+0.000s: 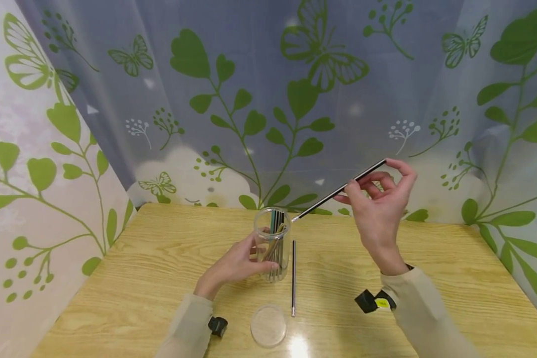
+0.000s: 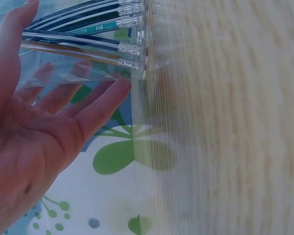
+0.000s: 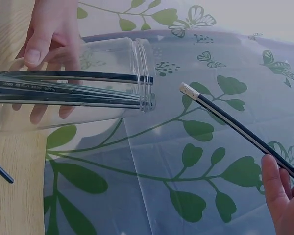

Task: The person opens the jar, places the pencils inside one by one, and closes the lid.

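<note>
A clear jar (image 1: 287, 256) stands upright on the table, with several pencils (image 3: 39, 88) inside, dark, teal and yellowish. My left hand (image 1: 234, 263) holds it from the left side, thumb in front and fingers behind. Above and to the right, my right hand (image 1: 380, 209) pinches a black-and-white striped pencil (image 1: 322, 200). That pencil slants down to the left, its eraser end beside the jar's rim, outside and apart from it. Another striped pencil (image 1: 294, 278) lies on the table just right of the jar.
A round clear lid (image 1: 268, 326) lies flat near the front of the wooden table (image 1: 161, 248). Behind the table hangs a curtain (image 1: 250, 99) with green leaves and butterflies. Each wrist carries a small black device.
</note>
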Action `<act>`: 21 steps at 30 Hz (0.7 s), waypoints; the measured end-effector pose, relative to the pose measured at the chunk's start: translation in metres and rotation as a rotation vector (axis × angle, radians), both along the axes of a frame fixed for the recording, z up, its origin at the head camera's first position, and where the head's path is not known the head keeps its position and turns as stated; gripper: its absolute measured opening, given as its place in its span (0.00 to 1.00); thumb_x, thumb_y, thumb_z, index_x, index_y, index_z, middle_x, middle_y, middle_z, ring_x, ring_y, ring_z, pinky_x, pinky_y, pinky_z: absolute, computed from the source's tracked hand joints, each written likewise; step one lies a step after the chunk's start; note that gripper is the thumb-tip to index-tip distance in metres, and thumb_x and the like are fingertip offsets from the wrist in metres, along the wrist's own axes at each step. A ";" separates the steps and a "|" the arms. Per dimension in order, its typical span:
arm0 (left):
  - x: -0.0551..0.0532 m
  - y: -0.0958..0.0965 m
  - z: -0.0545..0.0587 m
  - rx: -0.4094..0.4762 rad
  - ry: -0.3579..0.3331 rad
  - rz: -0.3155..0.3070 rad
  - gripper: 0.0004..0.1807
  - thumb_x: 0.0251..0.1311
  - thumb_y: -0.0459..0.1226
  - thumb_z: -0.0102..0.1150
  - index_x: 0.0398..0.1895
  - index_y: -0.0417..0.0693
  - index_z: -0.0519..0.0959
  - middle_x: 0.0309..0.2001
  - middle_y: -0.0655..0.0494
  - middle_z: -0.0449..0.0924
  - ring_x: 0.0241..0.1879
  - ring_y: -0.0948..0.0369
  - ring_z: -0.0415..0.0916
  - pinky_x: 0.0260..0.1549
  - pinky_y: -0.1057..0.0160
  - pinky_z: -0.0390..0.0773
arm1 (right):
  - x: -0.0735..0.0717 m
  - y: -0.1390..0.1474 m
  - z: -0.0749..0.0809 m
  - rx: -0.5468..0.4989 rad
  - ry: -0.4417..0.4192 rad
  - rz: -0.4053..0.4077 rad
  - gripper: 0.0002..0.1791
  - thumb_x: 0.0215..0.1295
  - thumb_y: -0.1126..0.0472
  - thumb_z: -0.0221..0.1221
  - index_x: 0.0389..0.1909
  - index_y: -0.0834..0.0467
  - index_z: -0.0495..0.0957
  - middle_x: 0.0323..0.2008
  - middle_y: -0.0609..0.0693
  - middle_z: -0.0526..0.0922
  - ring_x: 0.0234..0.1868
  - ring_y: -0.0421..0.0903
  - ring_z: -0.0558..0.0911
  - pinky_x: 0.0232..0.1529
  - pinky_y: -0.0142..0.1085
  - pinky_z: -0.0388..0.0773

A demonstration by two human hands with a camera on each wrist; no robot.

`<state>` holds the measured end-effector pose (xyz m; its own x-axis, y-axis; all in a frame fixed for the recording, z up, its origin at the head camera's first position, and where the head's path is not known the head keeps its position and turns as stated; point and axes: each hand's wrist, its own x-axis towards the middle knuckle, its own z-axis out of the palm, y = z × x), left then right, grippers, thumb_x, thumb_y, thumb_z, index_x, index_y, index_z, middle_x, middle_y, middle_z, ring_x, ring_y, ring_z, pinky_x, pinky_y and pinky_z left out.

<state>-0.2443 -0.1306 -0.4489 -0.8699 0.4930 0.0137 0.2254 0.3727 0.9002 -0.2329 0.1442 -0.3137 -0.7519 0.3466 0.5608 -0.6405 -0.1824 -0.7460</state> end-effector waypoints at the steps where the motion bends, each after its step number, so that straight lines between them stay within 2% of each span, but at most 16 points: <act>1: 0.000 0.000 0.000 -0.002 0.001 0.001 0.43 0.61 0.47 0.73 0.77 0.57 0.61 0.81 0.52 0.56 0.73 0.40 0.66 0.68 0.45 0.76 | 0.000 -0.001 0.000 -0.003 0.006 0.001 0.33 0.59 0.81 0.56 0.61 0.53 0.61 0.30 0.54 0.74 0.25 0.52 0.82 0.29 0.44 0.90; 7: 0.000 0.000 0.000 -0.004 0.002 0.003 0.44 0.61 0.47 0.73 0.77 0.57 0.61 0.80 0.51 0.58 0.73 0.41 0.66 0.68 0.46 0.76 | 0.000 -0.005 -0.003 -0.020 0.031 0.022 0.33 0.59 0.82 0.56 0.61 0.56 0.59 0.30 0.54 0.74 0.26 0.51 0.84 0.29 0.45 0.90; 15: 0.000 0.000 -0.001 -0.002 0.002 -0.005 0.45 0.61 0.47 0.72 0.78 0.57 0.59 0.79 0.49 0.59 0.72 0.40 0.67 0.68 0.45 0.76 | -0.001 -0.015 -0.009 -0.002 0.017 0.063 0.33 0.60 0.82 0.54 0.62 0.56 0.58 0.31 0.54 0.74 0.27 0.49 0.83 0.30 0.46 0.90; 21: 0.001 0.000 0.000 -0.001 -0.001 -0.002 0.46 0.61 0.47 0.72 0.79 0.58 0.58 0.76 0.48 0.65 0.72 0.42 0.69 0.68 0.46 0.76 | -0.003 -0.023 -0.011 0.000 0.029 0.080 0.33 0.59 0.83 0.54 0.61 0.57 0.57 0.31 0.55 0.74 0.26 0.49 0.83 0.28 0.45 0.90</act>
<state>-0.2435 -0.1308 -0.4486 -0.8691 0.4945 0.0125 0.2254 0.3734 0.8999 -0.2359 0.1209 -0.3246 -0.7606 0.2861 0.5828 -0.6452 -0.2338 -0.7274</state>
